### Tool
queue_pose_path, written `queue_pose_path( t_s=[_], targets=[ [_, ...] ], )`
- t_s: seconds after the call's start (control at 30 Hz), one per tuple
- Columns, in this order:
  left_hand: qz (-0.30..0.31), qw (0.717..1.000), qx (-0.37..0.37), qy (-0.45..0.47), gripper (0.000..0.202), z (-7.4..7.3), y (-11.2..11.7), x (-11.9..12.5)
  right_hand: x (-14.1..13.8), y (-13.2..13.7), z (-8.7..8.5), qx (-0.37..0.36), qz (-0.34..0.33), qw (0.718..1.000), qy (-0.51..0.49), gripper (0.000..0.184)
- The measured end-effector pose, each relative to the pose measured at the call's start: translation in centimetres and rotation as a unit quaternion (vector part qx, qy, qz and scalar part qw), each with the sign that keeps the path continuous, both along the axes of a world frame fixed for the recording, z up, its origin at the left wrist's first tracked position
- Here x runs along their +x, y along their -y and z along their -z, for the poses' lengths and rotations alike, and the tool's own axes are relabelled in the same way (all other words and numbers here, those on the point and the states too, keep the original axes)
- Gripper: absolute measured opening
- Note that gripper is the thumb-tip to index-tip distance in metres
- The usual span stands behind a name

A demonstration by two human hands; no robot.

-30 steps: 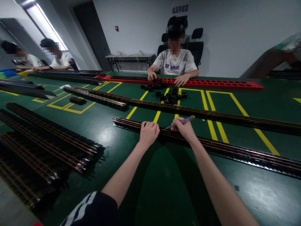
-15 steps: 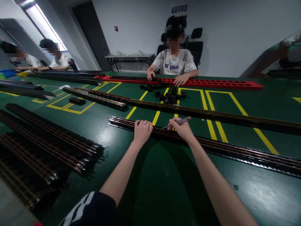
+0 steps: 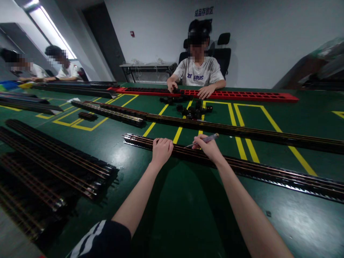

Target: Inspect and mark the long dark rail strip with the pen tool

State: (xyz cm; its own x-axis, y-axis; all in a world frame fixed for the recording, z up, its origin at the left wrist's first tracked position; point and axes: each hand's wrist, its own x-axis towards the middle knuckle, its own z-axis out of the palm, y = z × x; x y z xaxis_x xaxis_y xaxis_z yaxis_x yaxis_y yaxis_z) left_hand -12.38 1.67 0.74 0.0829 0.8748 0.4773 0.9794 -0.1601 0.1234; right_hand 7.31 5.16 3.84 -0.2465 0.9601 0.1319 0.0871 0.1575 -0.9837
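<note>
A long black rail strip with copper-coloured rods along its length lies across the green table in front of me. My left hand is closed over the strip near its left end, fingers curled over the far edge. In my right hand is a slim screwdriver with a clear grey handle, held like a pen. The shaft slants down to the left, and its tip is at the strip's top, a little right of my left hand. Whether the tip touches a part there is too small to tell.
Several similar strips lie at the left. Another long strip crosses beyond mine, with black parts behind it. Across the green table, a person works at a red frame. Two more people sit far left.
Almost nothing differs. Both hands keep their places on the strip and screwdriver, and the view has shifted very slightly.
</note>
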Motion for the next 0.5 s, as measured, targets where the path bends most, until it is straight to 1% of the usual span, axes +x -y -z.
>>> queue_pose_path(
  t_s=[0.3, 0.5],
  targets=[
    [-0.001, 1.0, -0.002, 0.014, 0.034, 0.0, 0.02, 0.02, 0.55, -0.27, 0.02, 0.006, -0.028, 1.0, 0.01, 0.028],
    [-0.001, 1.0, -0.003, 0.01, 0.034, 0.08, 0.06, 0.03, 0.63, -0.47, 0.37, -0.016, -0.019, 1.0, -0.006, 0.023]
  ],
)
